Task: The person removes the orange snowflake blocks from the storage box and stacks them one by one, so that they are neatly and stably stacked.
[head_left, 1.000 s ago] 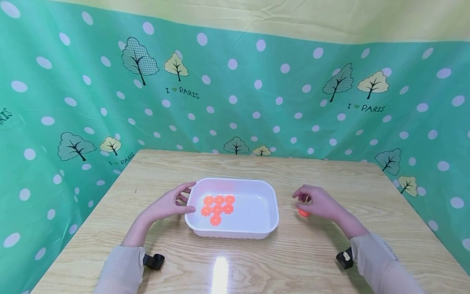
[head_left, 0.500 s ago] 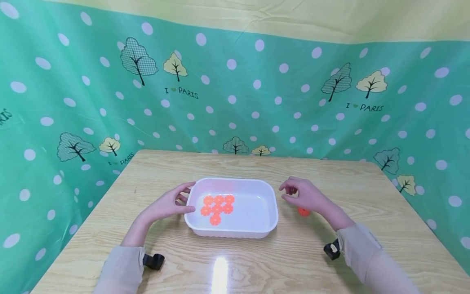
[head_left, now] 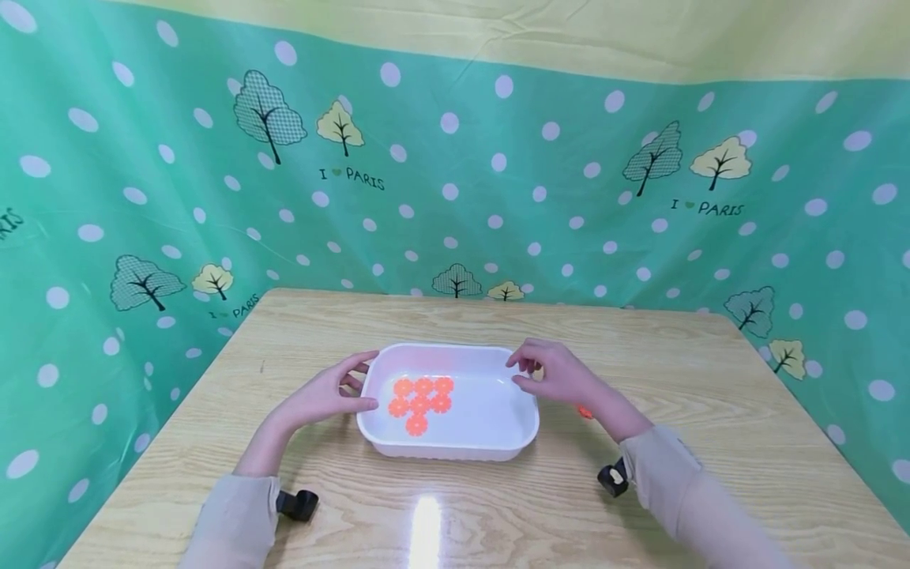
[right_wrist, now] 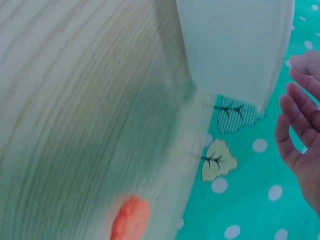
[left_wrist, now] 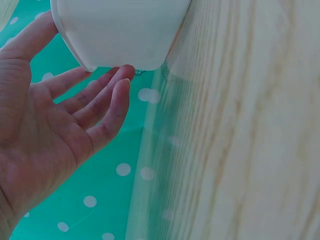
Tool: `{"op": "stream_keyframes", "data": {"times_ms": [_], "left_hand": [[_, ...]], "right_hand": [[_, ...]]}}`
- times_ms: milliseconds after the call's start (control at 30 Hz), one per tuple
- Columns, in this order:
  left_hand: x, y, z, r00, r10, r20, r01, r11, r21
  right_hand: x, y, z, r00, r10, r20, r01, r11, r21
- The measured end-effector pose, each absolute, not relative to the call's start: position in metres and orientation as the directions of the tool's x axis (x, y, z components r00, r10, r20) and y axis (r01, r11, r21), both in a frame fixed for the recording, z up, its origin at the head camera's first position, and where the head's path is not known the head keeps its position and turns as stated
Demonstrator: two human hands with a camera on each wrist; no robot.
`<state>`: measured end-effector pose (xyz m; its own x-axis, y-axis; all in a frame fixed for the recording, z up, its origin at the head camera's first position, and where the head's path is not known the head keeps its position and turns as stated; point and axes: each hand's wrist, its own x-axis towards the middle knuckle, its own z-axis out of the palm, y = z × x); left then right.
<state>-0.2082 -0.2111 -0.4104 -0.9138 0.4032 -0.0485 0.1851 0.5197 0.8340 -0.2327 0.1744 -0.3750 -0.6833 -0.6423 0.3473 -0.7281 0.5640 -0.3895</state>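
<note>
A white plastic basin (head_left: pixel 490 415) stands in the middle of the wooden table. Several orange flower-shaped pieces (head_left: pixel 419 405) lie flat in its left half. My left hand (head_left: pixel 320 395) holds the basin's left end, thumb at the near side and fingers at the far side. My right hand (head_left: pixel 558 375) is at the basin's right end with loosely bent fingers and no object visible in it; whether it touches the rim is unclear. A loose orange piece (right_wrist: pixel 131 220) lies on the table, partly hidden by the right forearm in the head view.
The wooden tabletop (head_left: pixel 398 521) surrounds the basin, with a bright light reflection near its front. Behind hangs a green dotted curtain (head_left: pixel 426 213). A black wrist mount (head_left: pixel 298 506) sits on the left sleeve, another (head_left: pixel 613 478) on the right.
My right hand has moved left from the loose orange piece to the basin's right end, leaving that piece on the table. My left hand and the basin look unmoved.
</note>
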Motion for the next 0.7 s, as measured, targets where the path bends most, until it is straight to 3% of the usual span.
{"op": "stream_keyframes", "data": {"times_ms": [400,700], "left_hand": [[-0.207,-0.211,-0.411,-0.918,0.394,-0.050,0.186,0.538,0.822],[-0.205,-0.210,-0.408,-0.917,0.394,-0.054,0.180,0.531,0.828]], "right_hand": [[-0.231,0.136,-0.382,-0.686,-0.686,0.242,-0.718,0.586,-0.375],[-0.229,0.110,-0.386,-0.633,-0.749,0.196,-0.756,0.544,-0.364]]}}
